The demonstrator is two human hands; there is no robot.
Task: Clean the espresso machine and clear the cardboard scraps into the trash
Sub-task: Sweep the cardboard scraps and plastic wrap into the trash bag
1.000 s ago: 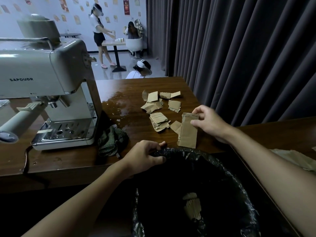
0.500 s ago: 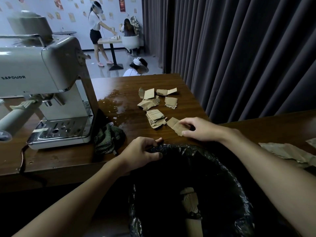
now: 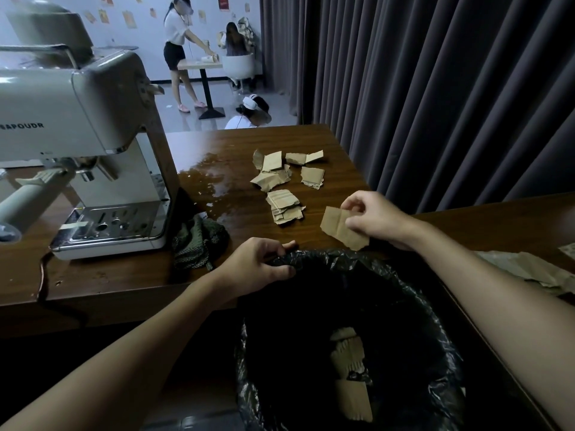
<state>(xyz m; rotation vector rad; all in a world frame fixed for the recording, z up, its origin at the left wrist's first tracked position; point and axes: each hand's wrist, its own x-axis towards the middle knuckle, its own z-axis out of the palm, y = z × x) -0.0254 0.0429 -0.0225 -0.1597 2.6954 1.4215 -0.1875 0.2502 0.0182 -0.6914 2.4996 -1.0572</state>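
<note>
Green cloth lies beside espresso machine, left of cardboard scraps.

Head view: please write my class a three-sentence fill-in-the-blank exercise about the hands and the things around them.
The left hand grips the rim of the ____ trash bag.
The right hand pinches exactly ____ cardboard scrap.
The knitted cloth beside the espresso machine is ____.
Missing words: black, one, green.
</note>
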